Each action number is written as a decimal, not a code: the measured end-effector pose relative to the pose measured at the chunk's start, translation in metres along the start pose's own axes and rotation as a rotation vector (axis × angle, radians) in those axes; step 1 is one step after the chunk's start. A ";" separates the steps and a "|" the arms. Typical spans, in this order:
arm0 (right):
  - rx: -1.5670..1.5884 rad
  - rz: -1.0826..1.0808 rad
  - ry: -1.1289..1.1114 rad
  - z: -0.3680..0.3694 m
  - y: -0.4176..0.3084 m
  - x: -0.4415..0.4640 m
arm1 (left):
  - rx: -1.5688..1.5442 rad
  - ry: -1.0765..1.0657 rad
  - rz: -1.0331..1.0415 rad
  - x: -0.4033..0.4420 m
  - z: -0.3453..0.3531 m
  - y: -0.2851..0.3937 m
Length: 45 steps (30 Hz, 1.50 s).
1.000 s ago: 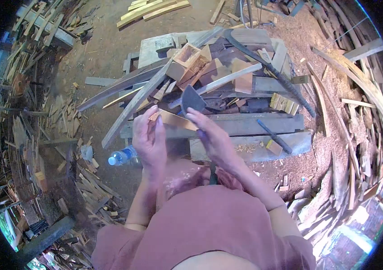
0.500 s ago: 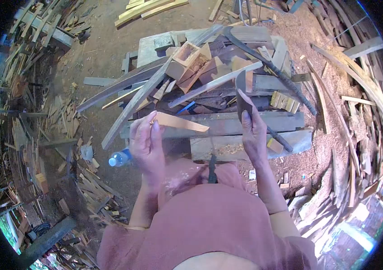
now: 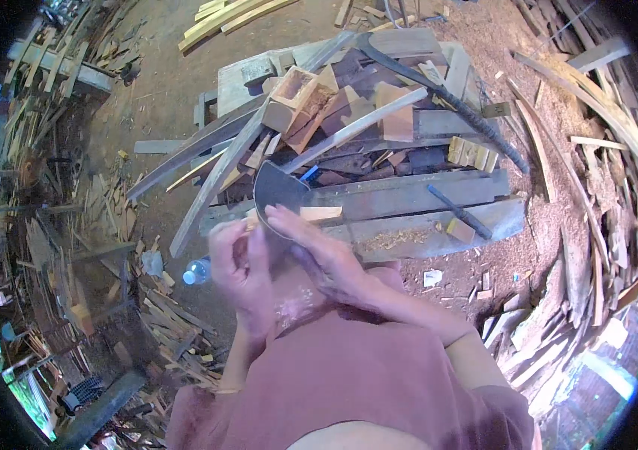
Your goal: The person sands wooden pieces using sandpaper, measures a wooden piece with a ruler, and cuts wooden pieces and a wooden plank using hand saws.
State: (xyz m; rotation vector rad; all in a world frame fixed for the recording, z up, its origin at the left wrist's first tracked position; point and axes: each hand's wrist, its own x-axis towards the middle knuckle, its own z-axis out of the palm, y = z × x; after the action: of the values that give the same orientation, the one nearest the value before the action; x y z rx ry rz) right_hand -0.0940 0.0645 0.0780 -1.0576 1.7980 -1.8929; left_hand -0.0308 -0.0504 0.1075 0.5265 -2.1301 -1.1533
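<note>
While the left hand (image 3: 240, 259) pinches the near end of a pale, narrow strip of wood (image 3: 323, 213), the right hand (image 3: 326, 259) lies across the strip with a dark grey, curved thin sheet (image 3: 278, 184). The strip is in front of the torso, above the near edge of a low desk of weathered grey planks (image 3: 439, 196), its middle hidden behind the sheet. On the heap of offcuts there, a light brown wooden box-like block (image 3: 295, 88) sits tilted, its hollow facing up; what the hollow contains is too small to tell. A clear plastic bottle with a pale blue cap (image 3: 197, 271) lies beyond the left forearm, its contents unclear.

The left fingers are bent and narrow, closed on the wood. The right fingers are nearly straight and close together, holding the sheet's lower part, the wrist angled inward. Both elbows are bent, the hands near each other.
</note>
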 end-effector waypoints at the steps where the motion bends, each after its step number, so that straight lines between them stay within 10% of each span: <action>1: -0.019 0.018 -0.020 0.002 0.015 -0.006 | -0.018 0.036 -0.044 -0.002 -0.001 -0.006; 7: -0.085 0.471 0.009 0.000 0.087 -0.033 | -0.124 0.080 -0.204 -0.005 -0.015 -0.018; 12: -0.064 0.218 -0.068 0.000 0.082 -0.045 | -0.130 0.081 -0.200 -0.006 -0.017 -0.021; 17: -0.353 0.470 -0.050 -0.020 0.170 -0.089 | -0.159 0.090 -0.336 -0.001 -0.027 -0.024; 27: -0.036 0.766 -0.121 -0.049 0.015 -0.010 | -0.223 -0.281 -0.079 0.001 -0.040 -0.017; 28: -0.039 0.769 -0.120 -0.048 0.001 -0.006 | -0.209 -0.292 -0.049 0.000 -0.040 -0.016; 30: -0.061 0.089 -0.146 -0.043 -0.018 -0.004 | -0.182 -0.314 0.014 0.000 -0.038 -0.014; 33: -0.046 -0.044 -0.211 -0.029 -0.001 -0.010 | -0.164 -0.292 0.071 0.001 -0.033 -0.008; 37: -0.122 0.467 -0.168 -0.028 0.065 -0.029 | -0.337 -0.235 -0.027 -0.001 -0.035 -0.020; 45: -0.276 0.296 -0.066 -0.021 0.091 -0.044 | -0.325 -0.231 -0.149 0.002 -0.041 -0.027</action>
State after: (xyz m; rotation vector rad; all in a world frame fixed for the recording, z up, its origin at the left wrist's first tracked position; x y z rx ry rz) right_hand -0.1016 0.0955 -0.0205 -0.8656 2.0873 -1.4531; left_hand -0.0021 -0.0893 0.1018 0.4230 -2.0571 -1.6775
